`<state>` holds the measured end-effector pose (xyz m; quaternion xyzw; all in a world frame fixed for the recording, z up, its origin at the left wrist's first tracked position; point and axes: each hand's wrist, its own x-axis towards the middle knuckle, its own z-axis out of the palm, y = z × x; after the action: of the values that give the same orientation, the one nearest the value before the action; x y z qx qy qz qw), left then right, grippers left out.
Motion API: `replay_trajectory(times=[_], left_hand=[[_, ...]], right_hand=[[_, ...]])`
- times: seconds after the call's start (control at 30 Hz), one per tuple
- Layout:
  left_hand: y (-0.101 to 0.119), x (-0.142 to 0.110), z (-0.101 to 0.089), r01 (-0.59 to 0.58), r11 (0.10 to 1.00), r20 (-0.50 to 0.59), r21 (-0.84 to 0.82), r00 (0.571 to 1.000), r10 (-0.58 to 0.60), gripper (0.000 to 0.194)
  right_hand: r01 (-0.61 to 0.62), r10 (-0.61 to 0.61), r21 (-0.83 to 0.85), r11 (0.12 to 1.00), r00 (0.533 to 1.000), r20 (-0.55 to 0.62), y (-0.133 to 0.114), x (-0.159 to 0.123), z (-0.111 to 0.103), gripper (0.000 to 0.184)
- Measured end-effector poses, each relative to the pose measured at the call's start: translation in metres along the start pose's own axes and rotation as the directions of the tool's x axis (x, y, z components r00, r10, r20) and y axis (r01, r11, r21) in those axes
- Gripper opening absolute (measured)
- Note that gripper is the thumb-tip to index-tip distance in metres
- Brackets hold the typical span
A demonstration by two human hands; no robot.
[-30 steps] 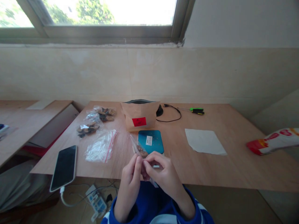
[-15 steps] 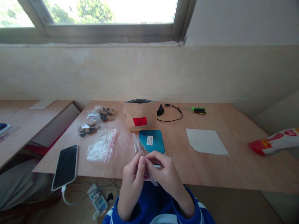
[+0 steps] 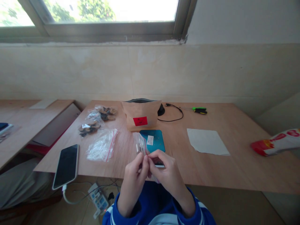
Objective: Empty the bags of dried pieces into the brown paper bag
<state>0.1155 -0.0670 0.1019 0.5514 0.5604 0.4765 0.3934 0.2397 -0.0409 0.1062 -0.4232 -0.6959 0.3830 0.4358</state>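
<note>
My left hand (image 3: 133, 180) and my right hand (image 3: 169, 178) meet above the table's front edge, their fingertips pinching the top of a small clear zip bag (image 3: 140, 143). The bag stands up past my fingers with dark contents inside, too small to identify. Just behind it lies a teal box (image 3: 152, 140) with a white label, its near end hidden behind my right hand. Further back stands a brown paper bag (image 3: 140, 116) with a red label.
To the left on the wooden table (image 3: 225, 168) lie zip bags of dried slices (image 3: 107, 114), a crumpled zip bag (image 3: 102, 146) and a phone (image 3: 66, 167) on a charging cable. A paper sheet (image 3: 207, 142), screwdriver (image 3: 199, 110) and black cable (image 3: 173, 115) lie right and behind.
Both hands have risen slightly, lifting the zip bag more upright in front of the teal box. The whole scene has shifted slightly in view, while the things on the table stay in place.
</note>
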Motion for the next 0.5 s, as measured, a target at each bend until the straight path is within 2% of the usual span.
replay_trajectory(times=[0.07,0.1,0.17,0.2,0.23,0.27,0.33,0.4,0.43,0.5], left_hand=[[-0.001,-0.002,-0.004,0.002,1.0,0.069,0.018,0.998,-0.003,0.03],[-0.001,-0.003,-0.007,-0.002,0.999,0.104,0.032,0.995,-0.002,0.029],[0.0,-0.007,-0.013,-0.019,0.997,0.157,0.069,0.988,0.008,0.031],[0.001,-0.009,-0.016,-0.028,0.996,0.162,0.086,0.987,0.014,0.032],[0.002,-0.011,-0.019,-0.037,0.995,0.148,0.098,0.989,0.023,0.033],[0.002,-0.011,-0.021,-0.051,0.993,0.128,0.103,0.991,0.037,0.034],[-0.001,-0.01,-0.02,-0.088,0.993,0.079,0.084,0.994,0.081,0.035],[-0.009,-0.004,-0.013,-0.106,0.994,-0.019,0.007,0.994,0.106,0.035],[-0.015,0.001,-0.008,-0.09,0.994,-0.087,-0.059,0.993,0.085,0.033],[-0.026,0.013,0.006,-0.006,0.966,-0.216,-0.259,0.975,-0.051,0.031]], right_hand=[[-0.01,0.008,-0.016,1.0,0.992,-0.125,0.005,0.002,-0.005,0.014],[-0.024,0.017,-0.028,0.999,0.972,-0.233,0.009,0.005,-0.01,0.013],[-0.04,0.012,-0.048,0.998,0.881,-0.474,0.014,0.011,-0.023,0.011],[-0.035,0.002,-0.05,0.998,0.833,-0.553,0.016,0.015,-0.03,0.011],[-0.02,-0.009,-0.043,0.999,0.807,-0.591,0.017,0.018,-0.037,0.011],[0.0,-0.013,-0.022,1.0,0.809,-0.587,0.016,0.022,-0.042,0.012],[0.035,-0.003,0.055,0.998,0.869,-0.495,0.01,0.028,-0.047,0.013],[0.046,0.015,0.139,0.989,0.913,-0.407,0.002,0.032,-0.047,0.015],[0.049,0.021,0.173,0.984,0.926,-0.377,-0.002,0.034,-0.046,0.016],[0.057,0.028,0.244,0.968,0.944,-0.329,-0.008,0.039,-0.042,0.017]])
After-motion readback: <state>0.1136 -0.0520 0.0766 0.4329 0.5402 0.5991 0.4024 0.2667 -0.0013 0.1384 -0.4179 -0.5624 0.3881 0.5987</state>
